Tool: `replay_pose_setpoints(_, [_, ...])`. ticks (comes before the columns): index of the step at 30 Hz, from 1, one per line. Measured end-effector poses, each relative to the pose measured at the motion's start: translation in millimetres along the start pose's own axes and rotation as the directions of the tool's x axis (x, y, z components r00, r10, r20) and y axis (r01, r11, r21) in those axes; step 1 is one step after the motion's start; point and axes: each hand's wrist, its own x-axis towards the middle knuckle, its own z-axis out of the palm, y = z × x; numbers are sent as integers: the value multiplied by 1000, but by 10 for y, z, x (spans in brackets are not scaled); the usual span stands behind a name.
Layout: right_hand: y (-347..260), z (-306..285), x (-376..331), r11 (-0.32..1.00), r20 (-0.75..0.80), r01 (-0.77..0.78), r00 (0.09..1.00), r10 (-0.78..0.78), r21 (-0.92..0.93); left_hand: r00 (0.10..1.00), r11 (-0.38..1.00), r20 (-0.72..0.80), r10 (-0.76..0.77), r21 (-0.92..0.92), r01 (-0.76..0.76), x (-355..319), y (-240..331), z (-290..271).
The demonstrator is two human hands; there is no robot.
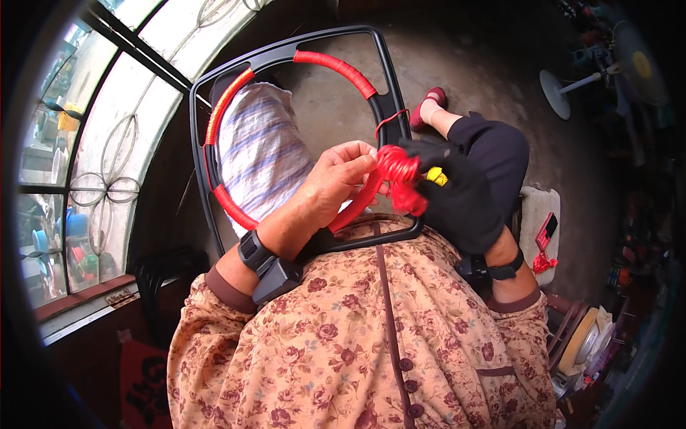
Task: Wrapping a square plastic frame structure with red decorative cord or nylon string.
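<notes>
A large black frame (389, 79) with a ring inside it fills the upper centre of the picture and rests on the lap, over a striped cloth (261, 154). The ring is partly wrapped in red cord (336, 66) (some parts remain bare black). In the centre, the bare left hand (336, 179) is closed, pinching the cord against the lower arc of the ring. Just right of it, the gloved right hand (457, 189) is closed around a bundle of red cord (400, 179) and a small yellow object (436, 176). I judge that the loose bundle could tangle, or the wrapping could loosen if the pinch weakens.
</notes>
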Motion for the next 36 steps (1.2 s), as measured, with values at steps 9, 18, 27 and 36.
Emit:
replay_pose_setpoints(9, [585, -660, -950, 808, -328, -271, 811, 485, 523, 999, 995, 21, -28, -95, 30, 16, -77, -4])
replay_pose_setpoints(18, [463, -1090, -1029, 982, -481, -172, 869, 116, -74, 1000, 981, -9, 15, -194, -16, 18, -89, 15])
replay_pose_setpoints(27, [262, -660, 532, 910, -391, -1, 903, -178, -415, 981, 994, -159, 112, 4, -112, 18, -117, 45])
replay_pose_setpoints(36, [163, 317, 1108, 228, 507, 636, 744, -435, -738, 835, 661, -86, 543, 657, -362, 96, -208, -58])
